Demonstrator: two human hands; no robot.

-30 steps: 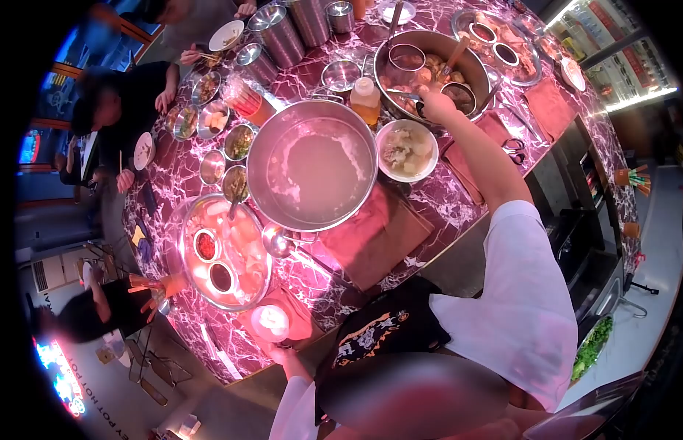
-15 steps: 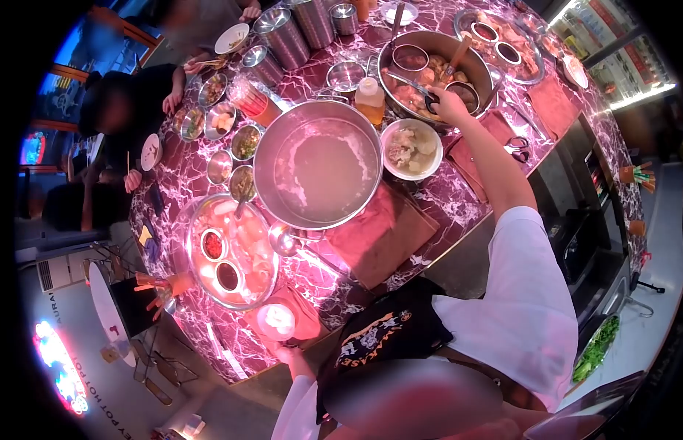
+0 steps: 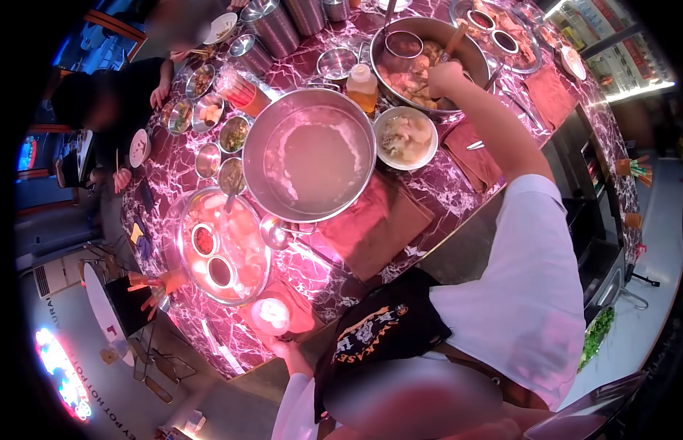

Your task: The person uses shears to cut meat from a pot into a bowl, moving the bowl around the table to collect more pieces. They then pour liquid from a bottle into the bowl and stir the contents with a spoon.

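My right hand (image 3: 448, 79) is closed over the large pot of food (image 3: 486, 60) at the upper right; what it grips is hard to make out. Pieces of food, a round wire strainer (image 3: 404, 45) and a wooden handle (image 3: 454, 38) are in that pot. At the bottom of the view my left hand (image 3: 284, 347) holds a small white bowl (image 3: 270, 315) near the table edge, over a folded reddish napkin (image 3: 303, 312). A white bowl of food (image 3: 406, 138) stands below the pot, left of my right forearm.
A big pot of pale broth (image 3: 309, 155) stands mid-table, with a ladle (image 3: 275, 233) below it. To its left are small metal bowls (image 3: 207, 160) and a round platter (image 3: 225, 246). A sauce bottle (image 3: 361, 88) sits between the pots. Other people sit at the far left.
My right hand has moved up a little over the pot, and the black handle seen in it before no longer shows. The view has shifted slightly. My left hand still holds the small bowl.
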